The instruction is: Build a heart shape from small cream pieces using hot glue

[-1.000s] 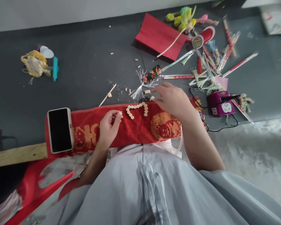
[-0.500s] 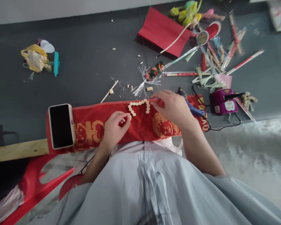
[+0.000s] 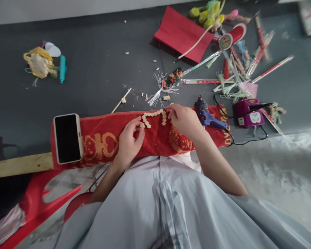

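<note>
The left hand (image 3: 129, 138) pinches a pale bit (image 3: 142, 126) just left of the chain (image 3: 153, 113); the right hand (image 3: 186, 121), its grip unclear, is just right of it.

Left hand (image 3: 129, 140) has shifted rightward; pinched bit (image 3: 142, 126) now nearer the strip (image 3: 153, 113). Glue gun (image 3: 209, 117) uncovered, right of right hand (image 3: 185, 121).

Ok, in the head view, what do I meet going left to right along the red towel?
Black-screened device, left hand, curved chain of pale pieces, right hand, blue glue gun.
</note>
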`<state>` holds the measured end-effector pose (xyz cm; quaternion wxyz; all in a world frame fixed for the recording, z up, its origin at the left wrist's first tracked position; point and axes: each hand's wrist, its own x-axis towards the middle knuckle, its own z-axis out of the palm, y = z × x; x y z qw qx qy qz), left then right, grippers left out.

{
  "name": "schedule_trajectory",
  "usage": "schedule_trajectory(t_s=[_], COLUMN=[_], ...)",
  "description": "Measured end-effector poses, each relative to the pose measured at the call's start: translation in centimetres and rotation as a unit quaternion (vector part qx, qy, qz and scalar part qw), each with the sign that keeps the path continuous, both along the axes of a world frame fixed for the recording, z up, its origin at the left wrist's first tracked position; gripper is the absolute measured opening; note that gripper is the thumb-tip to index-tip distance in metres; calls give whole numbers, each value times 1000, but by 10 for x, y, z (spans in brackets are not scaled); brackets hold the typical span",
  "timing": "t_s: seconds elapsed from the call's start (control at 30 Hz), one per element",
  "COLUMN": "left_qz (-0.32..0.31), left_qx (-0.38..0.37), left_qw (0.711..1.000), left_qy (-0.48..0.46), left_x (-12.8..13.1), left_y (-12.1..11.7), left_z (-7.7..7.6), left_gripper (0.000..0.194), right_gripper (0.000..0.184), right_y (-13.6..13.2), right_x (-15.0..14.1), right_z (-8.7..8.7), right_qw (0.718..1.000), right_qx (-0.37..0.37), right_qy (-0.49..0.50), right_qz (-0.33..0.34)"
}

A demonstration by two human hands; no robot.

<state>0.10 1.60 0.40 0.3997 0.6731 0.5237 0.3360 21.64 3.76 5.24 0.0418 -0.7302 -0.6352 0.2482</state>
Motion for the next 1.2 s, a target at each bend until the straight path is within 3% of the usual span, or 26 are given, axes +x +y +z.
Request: schedule_trajectory(t_s=[0.17,0.6,1.2], left_qz=[0,17,46], left_qx=[-50,-92,-104], left_qw=[998,994,988], left_qy=[-26,-58,-109], left_x=[4,4,5], left_y=[5,15,38], left_z=[0,1,-1], left_gripper=[24,30,34], right_gripper=[43,39,41], right_y=[2,7,34], right_x=[-2,-1,-4], right_z=[-4,-1,0], right_qw=[1000,999,999], right_qx=[-11,-21,-13], right_qy=[0,11,43], right_qz=[24,34,10])
